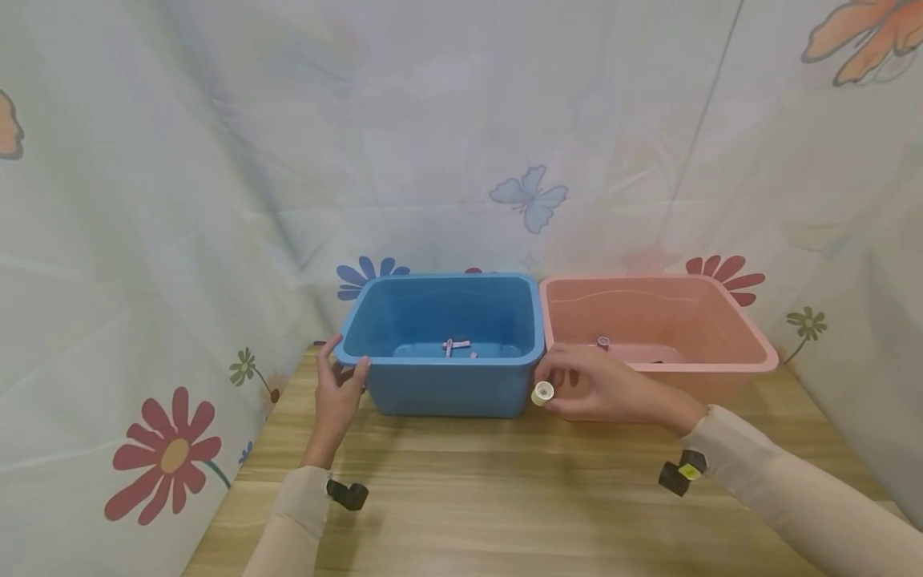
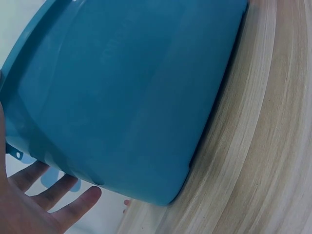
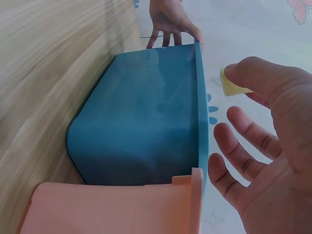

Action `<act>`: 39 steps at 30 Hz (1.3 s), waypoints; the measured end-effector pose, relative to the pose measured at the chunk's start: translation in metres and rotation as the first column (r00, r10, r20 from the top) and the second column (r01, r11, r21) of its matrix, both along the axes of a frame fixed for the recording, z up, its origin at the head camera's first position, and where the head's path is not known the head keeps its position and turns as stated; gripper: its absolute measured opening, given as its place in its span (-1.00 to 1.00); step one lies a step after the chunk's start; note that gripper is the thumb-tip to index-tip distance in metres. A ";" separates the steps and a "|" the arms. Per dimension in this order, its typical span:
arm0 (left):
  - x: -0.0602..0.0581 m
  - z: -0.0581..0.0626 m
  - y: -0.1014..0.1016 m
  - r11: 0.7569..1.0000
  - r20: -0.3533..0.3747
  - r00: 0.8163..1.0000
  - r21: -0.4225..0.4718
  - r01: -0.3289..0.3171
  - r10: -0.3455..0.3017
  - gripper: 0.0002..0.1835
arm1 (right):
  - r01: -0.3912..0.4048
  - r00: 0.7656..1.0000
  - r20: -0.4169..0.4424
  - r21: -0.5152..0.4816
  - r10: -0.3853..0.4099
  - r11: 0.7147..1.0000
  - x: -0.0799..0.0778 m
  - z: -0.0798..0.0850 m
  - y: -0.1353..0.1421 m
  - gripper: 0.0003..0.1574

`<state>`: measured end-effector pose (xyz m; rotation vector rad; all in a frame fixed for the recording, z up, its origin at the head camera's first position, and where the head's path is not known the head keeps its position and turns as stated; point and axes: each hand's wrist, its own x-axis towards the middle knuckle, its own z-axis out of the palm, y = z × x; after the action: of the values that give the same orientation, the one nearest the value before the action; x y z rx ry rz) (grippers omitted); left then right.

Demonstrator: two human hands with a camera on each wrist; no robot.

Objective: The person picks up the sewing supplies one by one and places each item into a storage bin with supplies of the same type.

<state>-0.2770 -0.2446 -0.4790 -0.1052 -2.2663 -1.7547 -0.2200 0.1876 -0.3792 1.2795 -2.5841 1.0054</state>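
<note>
A blue plastic bin [image 1: 450,389] stands on the table, with a few small pink pieces [image 1: 456,344] on its floor. My left hand [image 1: 339,393] rests on its front left corner, thumb at the front rim and other fingers spread along the outer side. Between thumb and index finger, my right hand [image 1: 602,386] pinches a small cream cap-like cylinder [image 1: 542,393], its round hollow end showing. This hand is in front of the two bins' meeting point; in the right wrist view its other fingers [image 3: 239,151] are loosely bent away from the cylinder [image 3: 231,85].
A pink bin [image 1: 735,370] stands against the blue one on the right. Inside it lie a small dark ring-like piece [image 1: 603,342] and another dark bit, mostly hidden. The wooden table [image 1: 461,497] runs in front; a flower-print cloth [image 1: 433,160] hangs behind and at the sides.
</note>
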 end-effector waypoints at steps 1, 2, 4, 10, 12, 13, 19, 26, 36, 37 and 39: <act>-0.002 -0.004 -0.001 1.000 -0.008 1.000 -0.002 -0.005 0.005 -0.22 | 0.004 1.000 0.002 -0.001 -0.004 1.000 0.000 0.001 0.000 -0.61; -0.004 -0.007 -0.002 1.000 -0.013 1.000 -0.004 -0.007 0.007 -0.22 | 0.004 1.000 0.000 -0.006 -0.004 1.000 -0.001 0.002 0.001 -0.60; -0.008 -0.013 -0.004 1.000 -0.026 1.000 -0.009 -0.013 0.013 -0.24 | 0.004 1.000 -0.003 -0.013 -0.004 1.000 -0.002 0.003 0.002 -0.60; -0.009 -0.013 -0.004 0.999 -0.030 0.999 -0.021 -0.026 0.025 -0.25 | -0.004 0.999 -0.038 -0.036 0.003 0.999 -0.007 0.006 0.007 -0.63; -0.009 -0.014 -0.004 0.999 -0.036 0.999 -0.022 -0.029 0.028 -0.25 | -0.009 0.998 -0.057 -0.047 0.007 0.999 -0.009 0.007 0.008 -0.62; -0.009 -0.014 -0.005 0.999 -0.039 0.999 -0.025 -0.031 0.030 -0.25 | -0.013 0.998 -0.067 -0.053 0.009 0.999 -0.009 0.007 0.009 -0.62; -0.009 -0.014 -0.004 0.999 -0.045 0.999 -0.027 -0.027 0.026 -0.25 | -0.033 0.991 -0.133 -0.075 0.023 0.997 -0.014 0.009 0.012 -0.62; -0.009 -0.015 -0.003 0.999 -0.042 0.999 -0.026 -0.026 0.025 -0.24 | -0.028 0.986 -0.166 -0.078 0.014 0.997 -0.015 0.016 0.014 -0.59; -0.011 -0.018 -0.004 1.000 -0.048 0.999 -0.013 -0.024 0.024 -0.24 | 0.012 0.988 -0.155 -0.046 -0.019 0.999 -0.018 0.021 0.018 -0.64; -0.012 -0.018 -0.004 1.000 -0.049 0.999 -0.012 -0.024 0.024 -0.24 | 0.017 0.989 -0.149 -0.045 -0.024 0.999 -0.018 0.021 0.018 -0.64; -0.012 -0.019 -0.004 1.000 -0.048 0.999 -0.010 -0.024 0.024 -0.24 | 0.030 0.989 -0.141 -0.040 -0.036 0.999 -0.018 0.022 0.019 -0.65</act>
<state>-0.2891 -0.2484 -0.4979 -0.1206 -2.2342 -1.7099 -0.2384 0.2064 -0.3571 1.2468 -2.4600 0.9170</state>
